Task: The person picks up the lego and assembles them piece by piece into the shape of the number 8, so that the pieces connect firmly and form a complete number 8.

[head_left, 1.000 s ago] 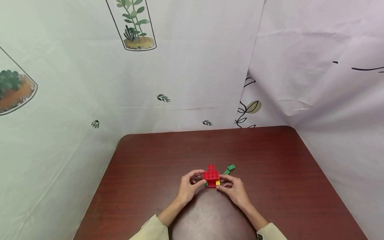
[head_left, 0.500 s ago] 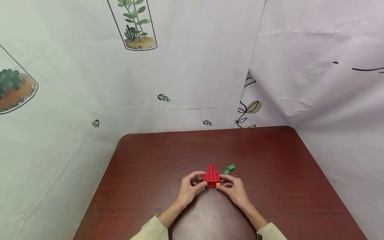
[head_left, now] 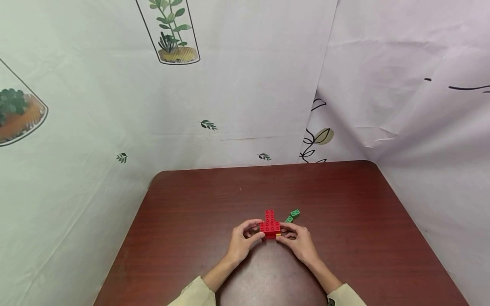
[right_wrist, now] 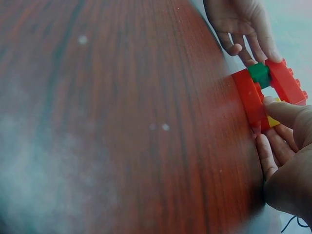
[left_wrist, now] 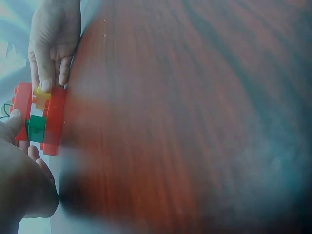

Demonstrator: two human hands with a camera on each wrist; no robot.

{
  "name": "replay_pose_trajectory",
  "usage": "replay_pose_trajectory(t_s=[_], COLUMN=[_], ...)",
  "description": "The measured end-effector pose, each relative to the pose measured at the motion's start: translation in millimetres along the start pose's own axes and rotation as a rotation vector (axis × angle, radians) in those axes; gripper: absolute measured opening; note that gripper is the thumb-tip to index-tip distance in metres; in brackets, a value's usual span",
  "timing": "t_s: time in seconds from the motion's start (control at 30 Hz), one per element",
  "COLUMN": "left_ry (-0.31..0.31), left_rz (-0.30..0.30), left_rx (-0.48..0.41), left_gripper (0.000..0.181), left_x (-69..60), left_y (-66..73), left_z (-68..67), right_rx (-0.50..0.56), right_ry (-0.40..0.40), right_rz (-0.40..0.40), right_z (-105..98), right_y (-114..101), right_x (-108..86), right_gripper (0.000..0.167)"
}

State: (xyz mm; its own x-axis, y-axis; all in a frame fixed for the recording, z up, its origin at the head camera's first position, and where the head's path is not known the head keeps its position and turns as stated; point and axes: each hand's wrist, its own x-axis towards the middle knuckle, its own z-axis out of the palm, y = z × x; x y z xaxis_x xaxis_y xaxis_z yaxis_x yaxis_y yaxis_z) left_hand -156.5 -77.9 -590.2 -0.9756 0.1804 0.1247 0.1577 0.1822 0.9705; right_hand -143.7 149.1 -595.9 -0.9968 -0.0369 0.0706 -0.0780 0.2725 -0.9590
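Note:
Both hands hold a small stack of toy building bricks at the table's middle. My left hand grips the upper red brick by its left end, thumb in front. With thumb and fingers, my right hand pinches the yellow brick at the stack's right side. Between the upper red brick and the lower red brick stands a green brick, on the left. A gap shows between the upper red brick and the yellow one in the left wrist view. Another red studded piece reaches out behind.
Two loose green bricks, one farther back and one nearer, lie just behind my right hand. The brown table ends at a printed white cloth behind and at the sides.
The upper red brick has come down and toward me slightly, so less of the yellow brick shows and the green one is hidden in the head view. My hands have hardly moved.

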Motion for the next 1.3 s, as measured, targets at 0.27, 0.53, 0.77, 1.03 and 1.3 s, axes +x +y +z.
replay_pose_trajectory(t_s=[0.27, 0.53, 0.77, 1.03, 1.3], left_ry=[0.019, 0.007, -0.005, 0.002, -0.003], left_rz=[0.049, 0.083, 0.120, 0.151, 0.164], left_rx=[-0.019, 0.088, 0.151, 0.164, 0.168], left_gripper=[0.034, 0.034, 0.034, 0.035, 0.036], left_x=[0.9, 4.2, 4.4, -0.7, -1.1], left_y=[0.4, 0.7, -3.2, -7.2, -9.9], left_z=[1.9, 0.8, -1.9, -3.7, -2.6], right_rx=[0.003, -0.015, -0.017, -0.010, -0.018], right_ry=[-0.001, 0.012, 0.021, 0.013, 0.023], right_rz=[-0.007, -0.007, 0.007, 0.009, 0.018], right_z=[-2, -3, -1, 2, 1], right_y=[-1, -1, -2, -2, -2], right_x=[2.3, 6.0, 6.3, 3.3, 1.8], right_gripper=[0.042, 0.040, 0.040, 0.040, 0.039])
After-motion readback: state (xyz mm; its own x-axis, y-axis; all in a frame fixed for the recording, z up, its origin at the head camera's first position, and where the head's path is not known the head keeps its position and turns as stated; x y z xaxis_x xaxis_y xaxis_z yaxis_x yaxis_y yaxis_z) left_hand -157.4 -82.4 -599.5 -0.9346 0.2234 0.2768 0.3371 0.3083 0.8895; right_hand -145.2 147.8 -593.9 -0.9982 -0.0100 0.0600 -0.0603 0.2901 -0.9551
